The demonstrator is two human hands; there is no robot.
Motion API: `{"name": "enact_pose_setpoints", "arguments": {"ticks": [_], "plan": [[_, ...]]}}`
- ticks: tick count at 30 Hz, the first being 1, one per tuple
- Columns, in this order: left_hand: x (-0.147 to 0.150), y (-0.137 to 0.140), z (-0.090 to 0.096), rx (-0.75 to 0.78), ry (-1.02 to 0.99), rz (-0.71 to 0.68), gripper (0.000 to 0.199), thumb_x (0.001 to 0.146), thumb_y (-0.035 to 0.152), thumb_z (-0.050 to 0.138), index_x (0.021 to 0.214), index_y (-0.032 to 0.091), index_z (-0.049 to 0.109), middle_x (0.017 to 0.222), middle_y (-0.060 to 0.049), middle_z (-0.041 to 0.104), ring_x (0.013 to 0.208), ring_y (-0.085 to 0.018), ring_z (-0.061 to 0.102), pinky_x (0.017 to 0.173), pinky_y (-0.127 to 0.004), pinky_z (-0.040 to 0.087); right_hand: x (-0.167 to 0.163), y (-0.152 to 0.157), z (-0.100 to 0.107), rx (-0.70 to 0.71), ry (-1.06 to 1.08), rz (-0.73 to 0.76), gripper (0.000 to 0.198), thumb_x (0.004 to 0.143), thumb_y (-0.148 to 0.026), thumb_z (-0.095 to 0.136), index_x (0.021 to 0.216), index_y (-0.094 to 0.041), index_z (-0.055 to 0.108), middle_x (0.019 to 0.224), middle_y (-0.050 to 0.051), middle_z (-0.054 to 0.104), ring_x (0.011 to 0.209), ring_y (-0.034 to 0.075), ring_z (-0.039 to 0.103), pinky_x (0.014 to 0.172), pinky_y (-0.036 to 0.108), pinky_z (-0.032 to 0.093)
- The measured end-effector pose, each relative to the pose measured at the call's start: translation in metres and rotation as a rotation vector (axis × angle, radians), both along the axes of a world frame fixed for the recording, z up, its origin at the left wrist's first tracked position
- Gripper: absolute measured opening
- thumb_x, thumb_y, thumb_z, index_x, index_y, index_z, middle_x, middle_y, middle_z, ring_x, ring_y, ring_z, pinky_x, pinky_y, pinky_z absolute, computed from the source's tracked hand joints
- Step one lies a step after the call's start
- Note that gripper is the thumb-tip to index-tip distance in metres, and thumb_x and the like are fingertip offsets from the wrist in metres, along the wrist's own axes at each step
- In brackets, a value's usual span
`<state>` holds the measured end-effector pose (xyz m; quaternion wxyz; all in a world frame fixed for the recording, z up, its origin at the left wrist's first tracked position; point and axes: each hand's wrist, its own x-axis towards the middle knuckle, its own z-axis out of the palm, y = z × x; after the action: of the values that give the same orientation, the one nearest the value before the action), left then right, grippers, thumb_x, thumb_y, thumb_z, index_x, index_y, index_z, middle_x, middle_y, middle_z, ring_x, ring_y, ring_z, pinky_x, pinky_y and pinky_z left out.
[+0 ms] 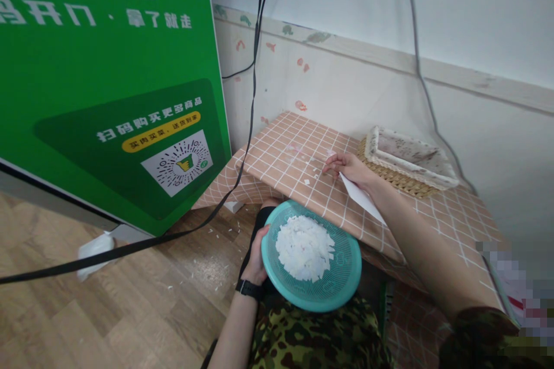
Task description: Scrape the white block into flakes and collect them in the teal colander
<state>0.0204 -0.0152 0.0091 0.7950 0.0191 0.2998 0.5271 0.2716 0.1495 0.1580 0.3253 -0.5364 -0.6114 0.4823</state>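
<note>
My left hand (258,255) grips the left rim of a teal plastic colander (346,282) on my lap, below the table's front edge. A heap of small white paper pieces (305,248) lies inside it. Over the checked tabletop, my right hand (346,168) reaches in from the right, its fingers loosely bent and somewhat apart. Several white paper scraps (307,182) lie beside its fingertips. Under my right wrist is a white sheet of paper (360,198), partly covered by the forearm. Whether a small scrap touches the fingertips is too fine to tell.
A wicker basket with a cloth lining (411,170) stands on the table (277,150) by the wall. A green cabinet (108,69) rises at left, with a black strap (253,98) hanging before it. Paper bits (216,236) litter the wooden floor.
</note>
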Motion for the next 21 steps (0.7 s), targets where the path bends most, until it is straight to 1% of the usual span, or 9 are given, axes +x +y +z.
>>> {"name": "enact_pose_setpoints", "arguments": {"ticks": [3,6,8,11,14,18,21], "plan": [[0.0,0.0,-0.001,-0.014,0.003,0.01,0.019,0.074,0.03,0.063,0.077,0.012,0.069,0.07,-0.006,0.072,0.062,-0.017,0.064,0.068,-0.029,0.048,0.003,-0.002,0.002,0.017,-0.061,0.034,0.013,0.077,-0.016,0.06,0.09,-0.015,0.061,0.081,0.007,0.069,0.05,0.009,0.054,0.048,0.023,0.046],[0.0,0.0,-0.001,-0.014,0.004,0.009,0.019,0.074,0.031,0.063,0.077,0.012,0.069,0.071,-0.005,0.072,0.063,-0.017,0.064,0.068,-0.029,0.048,0.005,-0.003,0.003,0.017,-0.1,0.037,0.007,0.076,-0.018,0.061,0.081,-0.015,0.062,0.077,0.006,0.068,0.05,0.01,0.055,0.049,0.024,0.046],[0.0,0.0,-0.001,-0.007,0.011,0.006,0.019,0.074,0.031,0.063,0.078,0.013,0.069,0.072,-0.005,0.073,0.064,-0.018,0.065,0.069,-0.03,0.049,0.007,-0.004,0.004,0.011,-0.103,0.024,0.003,0.075,-0.018,0.06,0.076,-0.015,0.059,0.074,0.005,0.067,0.05,0.011,0.056,0.049,0.024,0.045],[0.0,0.0,0.001,-0.002,0.02,0.01,0.019,0.073,0.031,0.063,0.078,0.014,0.069,0.072,-0.005,0.073,0.064,-0.019,0.065,0.07,-0.031,0.049,0.009,-0.006,0.005,-0.014,-0.068,0.007,0.005,0.074,-0.018,0.058,0.077,-0.017,0.055,0.07,0.004,0.066,0.049,0.011,0.056,0.048,0.024,0.044],[0.0,-0.001,0.002,-0.019,0.014,-0.012,0.02,0.072,0.032,0.064,0.076,0.013,0.069,0.072,-0.006,0.073,0.063,-0.019,0.065,0.07,-0.032,0.049,0.01,-0.008,0.005,-0.022,-0.027,0.003,0.007,0.07,-0.018,0.057,0.076,-0.018,0.052,0.062,0.001,0.061,0.046,0.011,0.052,0.046,0.024,0.041],[0.0,-0.001,0.003,-0.022,0.005,-0.014,0.02,0.072,0.031,0.064,0.077,0.012,0.069,0.073,-0.006,0.073,0.065,-0.019,0.065,0.072,-0.031,0.049,0.012,-0.009,0.003,0.049,-0.048,-0.005,0.009,0.063,-0.017,0.055,0.071,-0.018,0.052,0.053,-0.002,0.055,0.042,0.009,0.045,0.041,0.021,0.032],[-0.001,-0.001,0.003,-0.011,0.004,-0.008,0.02,0.072,0.031,0.064,0.077,0.013,0.069,0.074,-0.006,0.073,0.066,-0.019,0.065,0.074,-0.032,0.049,0.014,-0.007,0.001,0.114,-0.098,-0.049,0.008,0.059,-0.016,0.052,0.066,-0.018,0.051,0.05,-0.002,0.054,0.043,0.01,0.044,0.043,0.022,0.031]]}}
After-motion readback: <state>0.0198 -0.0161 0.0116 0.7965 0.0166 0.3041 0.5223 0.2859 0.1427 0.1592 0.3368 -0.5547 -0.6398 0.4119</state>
